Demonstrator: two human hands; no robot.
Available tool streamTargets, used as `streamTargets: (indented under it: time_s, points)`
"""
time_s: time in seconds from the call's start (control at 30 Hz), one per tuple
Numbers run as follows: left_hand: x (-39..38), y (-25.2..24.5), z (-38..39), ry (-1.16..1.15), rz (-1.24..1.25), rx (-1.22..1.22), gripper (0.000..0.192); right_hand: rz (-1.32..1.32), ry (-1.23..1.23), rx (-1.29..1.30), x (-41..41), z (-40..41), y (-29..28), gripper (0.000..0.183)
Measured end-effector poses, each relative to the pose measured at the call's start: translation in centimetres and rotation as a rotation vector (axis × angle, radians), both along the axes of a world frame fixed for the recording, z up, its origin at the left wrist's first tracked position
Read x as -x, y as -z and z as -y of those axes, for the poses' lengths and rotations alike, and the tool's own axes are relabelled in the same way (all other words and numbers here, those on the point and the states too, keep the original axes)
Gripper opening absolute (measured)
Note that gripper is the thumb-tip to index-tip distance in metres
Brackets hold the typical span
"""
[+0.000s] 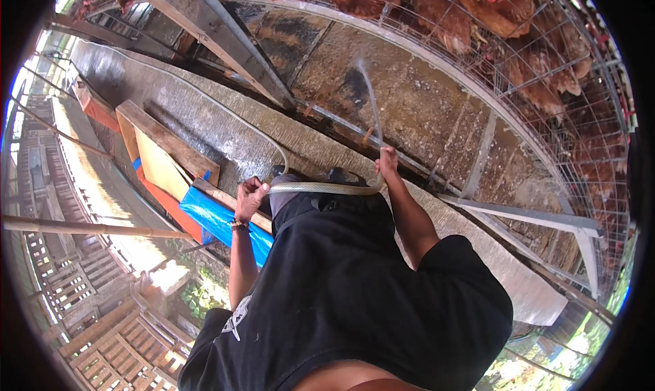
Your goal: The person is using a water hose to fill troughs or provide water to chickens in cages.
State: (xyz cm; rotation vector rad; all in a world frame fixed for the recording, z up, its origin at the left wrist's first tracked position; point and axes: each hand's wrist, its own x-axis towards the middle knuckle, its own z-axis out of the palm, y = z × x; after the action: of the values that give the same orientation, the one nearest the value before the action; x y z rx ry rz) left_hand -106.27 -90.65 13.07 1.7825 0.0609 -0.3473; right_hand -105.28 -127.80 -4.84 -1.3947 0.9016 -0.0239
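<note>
A pale, braided plastic water hose (327, 188) runs across the front of my body. My right hand (387, 162) grips it close to its end, and a jet of water (374, 94) shoots from there onto the wet, dirty floor (353, 58) under the wire cages. With thumb and fingers my left hand (250, 199) holds the hose at its other bend, beside my thigh. From there the hose loops down past my dark footwear and trails away along the concrete walkway (204, 110) to the upper left.
Brown hens stand in wire cages (537, 79) along the top and right. A wooden post (225, 48) and a grey support frame (522, 212) rise beside the walkway. Wooden boards (169, 140) and a blue plastic sheet (220, 214) lie at my left, near a bamboo pole (97, 227).
</note>
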Motion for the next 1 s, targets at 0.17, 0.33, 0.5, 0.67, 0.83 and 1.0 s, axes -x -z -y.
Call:
streamTargets:
  time_s: [0.17, 0.33, 0.5, 0.67, 0.83, 1.0]
  points:
    - [-0.3, 0.0, 0.1, 0.011, 0.015, -0.002, 0.034, -0.022, 0.056, -0.046, -0.2, 0.3, -0.9, 0.013]
    - [-0.3, 0.2, 0.0, 0.007, 0.017, 0.008, 0.034, -0.039, 0.06, -0.02, 0.0, 0.3, -0.8, 0.014]
    - [-0.1, 0.4, -0.2, 0.0, 0.017, -0.007, 0.034, -0.092, -0.002, 0.04, 0.2, 0.0, -0.6, 0.015]
    - [0.4, 0.3, -0.5, -0.019, 0.004, 0.003, 0.033, -0.122, -0.038, 0.012, 0.0, -0.4, -1.4, 0.015]
    - [0.7, 0.2, -0.3, -0.038, -0.009, 0.016, 0.032, -0.158, -0.054, 0.076, 0.5, 0.2, -0.1, 0.016]
    - [0.9, -0.4, 0.2, -0.035, -0.006, 0.03, 0.032, -0.144, -0.063, 0.077, 0.4, 0.6, 0.0, 0.011]
